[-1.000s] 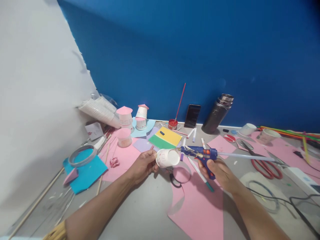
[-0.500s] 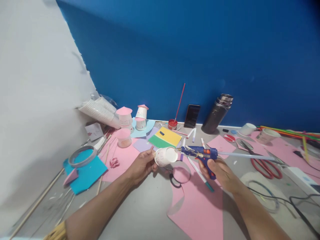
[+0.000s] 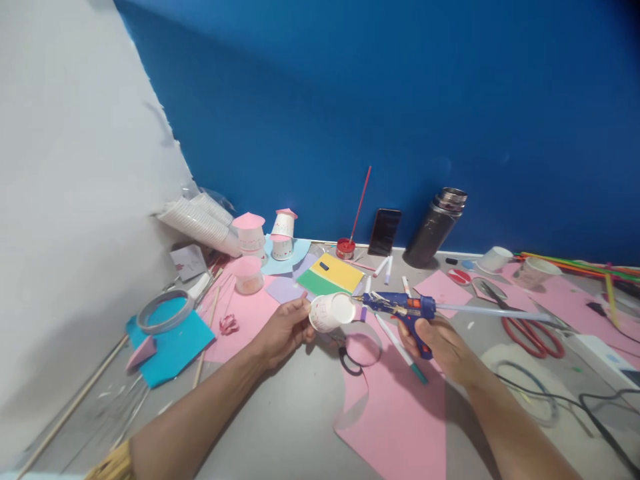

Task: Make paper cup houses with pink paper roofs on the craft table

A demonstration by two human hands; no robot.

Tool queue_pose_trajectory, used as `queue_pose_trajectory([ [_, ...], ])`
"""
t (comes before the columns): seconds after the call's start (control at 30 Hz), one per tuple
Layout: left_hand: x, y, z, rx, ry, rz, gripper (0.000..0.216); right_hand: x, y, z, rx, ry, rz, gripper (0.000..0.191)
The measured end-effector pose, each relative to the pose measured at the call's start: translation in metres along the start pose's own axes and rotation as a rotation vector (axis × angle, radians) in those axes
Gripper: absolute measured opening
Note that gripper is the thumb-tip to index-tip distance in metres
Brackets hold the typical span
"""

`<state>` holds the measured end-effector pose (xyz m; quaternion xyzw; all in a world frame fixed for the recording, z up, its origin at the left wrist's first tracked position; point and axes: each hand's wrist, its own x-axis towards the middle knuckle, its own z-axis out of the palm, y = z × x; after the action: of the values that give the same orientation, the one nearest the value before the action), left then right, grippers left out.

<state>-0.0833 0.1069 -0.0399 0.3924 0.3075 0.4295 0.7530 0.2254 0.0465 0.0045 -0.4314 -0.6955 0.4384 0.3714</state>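
Observation:
My left hand (image 3: 289, 331) is closed on a white paper cup (image 3: 325, 314) with small printed or drawn marks. The cup lies tilted on its side in the air, its pale round end turned to the right. My right hand (image 3: 434, 340) grips a blue glue gun (image 3: 400, 304) with an orange trigger area. A long clear glue stick (image 3: 493, 311) sticks out of the gun's back. The nozzle points left, by the cup's upper right rim; whether it touches cannot be made out. Below them, a black-handled pair of scissors (image 3: 349, 362) lies partly over pink paper (image 3: 400, 420).
Cups with pink paper roofs (image 3: 249, 231) stand at the back left, beside a stack of paper cups (image 3: 200, 223). A phone (image 3: 385, 231) and a dark flask (image 3: 434, 228) lean by the blue wall. Red-handled scissors (image 3: 535, 335), a tape roll (image 3: 165, 311) and black cables (image 3: 590, 407) lie around.

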Motion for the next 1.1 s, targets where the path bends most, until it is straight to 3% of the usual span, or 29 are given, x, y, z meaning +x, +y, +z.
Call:
queue_pose_trajectory([
  [0.47, -0.0006, 0.0048, 0.0039, -0.082, 0.081, 0.014, 0.036, -0.0009, 0.0031, -0.0015, 0.0, 0.008, 0.005, 0.057],
  [1.1, -0.0001, 0.0054, 0.0038, -0.14, 0.099, 0.004, 0.028, -0.0009, 0.0026, -0.0039, 0.009, -0.041, 0.015, 0.056],
])
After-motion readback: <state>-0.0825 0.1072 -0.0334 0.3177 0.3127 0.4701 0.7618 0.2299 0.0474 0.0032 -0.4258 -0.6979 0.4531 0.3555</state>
